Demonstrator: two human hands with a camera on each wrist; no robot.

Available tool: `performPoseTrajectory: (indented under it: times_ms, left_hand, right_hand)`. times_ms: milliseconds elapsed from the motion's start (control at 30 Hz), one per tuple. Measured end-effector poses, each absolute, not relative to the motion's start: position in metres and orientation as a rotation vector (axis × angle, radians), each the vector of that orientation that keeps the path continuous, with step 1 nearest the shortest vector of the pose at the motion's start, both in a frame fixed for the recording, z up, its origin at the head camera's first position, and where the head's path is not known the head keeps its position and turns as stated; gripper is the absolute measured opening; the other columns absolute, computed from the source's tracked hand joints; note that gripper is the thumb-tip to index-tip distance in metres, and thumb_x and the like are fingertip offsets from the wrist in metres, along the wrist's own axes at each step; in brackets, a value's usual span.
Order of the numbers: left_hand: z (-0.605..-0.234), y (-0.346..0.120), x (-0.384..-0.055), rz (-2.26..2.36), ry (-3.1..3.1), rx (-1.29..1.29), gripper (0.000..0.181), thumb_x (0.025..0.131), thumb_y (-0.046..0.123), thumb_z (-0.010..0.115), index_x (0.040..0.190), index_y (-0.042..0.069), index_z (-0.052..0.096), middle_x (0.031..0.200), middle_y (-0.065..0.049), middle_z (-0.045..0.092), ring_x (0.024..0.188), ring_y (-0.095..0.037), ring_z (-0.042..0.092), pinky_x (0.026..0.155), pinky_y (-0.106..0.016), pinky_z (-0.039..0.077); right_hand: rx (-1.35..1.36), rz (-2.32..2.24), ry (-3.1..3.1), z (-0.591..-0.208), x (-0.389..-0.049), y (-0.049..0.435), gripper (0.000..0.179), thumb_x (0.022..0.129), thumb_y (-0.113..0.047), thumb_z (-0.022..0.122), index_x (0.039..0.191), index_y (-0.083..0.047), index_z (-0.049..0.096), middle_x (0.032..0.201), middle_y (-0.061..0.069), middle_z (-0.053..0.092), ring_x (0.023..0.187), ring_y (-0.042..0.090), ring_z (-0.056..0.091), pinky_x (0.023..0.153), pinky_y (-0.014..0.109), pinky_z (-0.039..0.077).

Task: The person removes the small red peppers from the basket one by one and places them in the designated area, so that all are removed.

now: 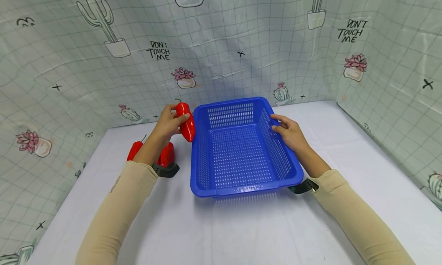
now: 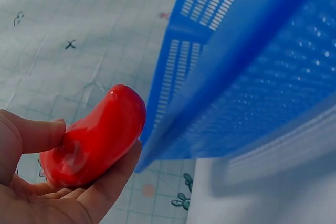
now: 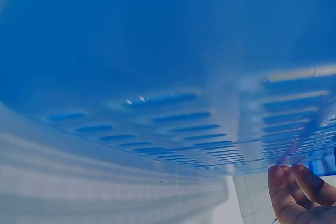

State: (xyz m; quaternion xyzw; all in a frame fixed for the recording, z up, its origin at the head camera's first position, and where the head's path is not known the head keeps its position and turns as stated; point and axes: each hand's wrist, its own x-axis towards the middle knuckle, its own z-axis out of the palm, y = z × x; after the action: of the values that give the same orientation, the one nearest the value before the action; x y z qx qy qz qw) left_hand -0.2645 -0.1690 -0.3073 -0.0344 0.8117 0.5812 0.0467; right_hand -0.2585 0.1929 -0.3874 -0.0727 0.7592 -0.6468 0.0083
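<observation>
A glossy red pepper [image 1: 185, 121] with a green stem is in my left hand [image 1: 168, 123], thumb on one side and fingers on the other. It is beside the left rim of a blue plastic basket [image 1: 248, 188] with slotted walls. In the left wrist view the smooth tip of the pepper [image 2: 107, 132] points up by the basket's wall. My right hand [image 1: 291, 133] grips the basket's right rim, thumb inside; in the right wrist view its fingers [image 3: 283, 195] show below the slotted wall. No pepper lies inside the basket.
More red peppers lie on the white tabletop [image 1: 165, 226], one [image 1: 134, 151] left of my left forearm and another [image 1: 167, 154] right of it, partly hidden by the arm and wristband. A cloth backdrop [image 1: 221, 38] with cactus drawings rises behind the table.
</observation>
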Motion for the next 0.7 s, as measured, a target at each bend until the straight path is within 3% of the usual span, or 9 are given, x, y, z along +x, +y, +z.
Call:
performPoseTrajectory:
  times_ms: [400,700]
  left_hand:
    - [-0.327,-0.185,-0.256,1.581,2.557,-0.182,0.065,0.099,0.022,0.057,0.153,0.007,0.024,0.132,-0.025,0.047,0.116,-0.037,0.055,0.094,-0.05,0.053]
    - [-0.34,-0.194,-0.249,1.355,2.657,-0.174,0.061,0.097,0.028,0.055,0.15,0.007,0.032,0.129,-0.023,0.052,0.11,-0.034,0.057,0.091,-0.044,0.055]
  right_hand:
    - [-0.234,-2.034,2.351,-0.385,-0.257,0.192,0.05,0.1,-0.004,0.047,0.148,0.001,0.037,0.144,0.03,0.046,0.088,0.002,0.064,0.072,0.018,0.056]
    - [-0.235,-2.022,2.367,-0.385,-0.257,0.192,0.05,0.1,-0.004,0.048,0.149,0.001,0.037,0.144,0.03,0.045,0.089,0.002,0.063,0.072,0.017,0.056]
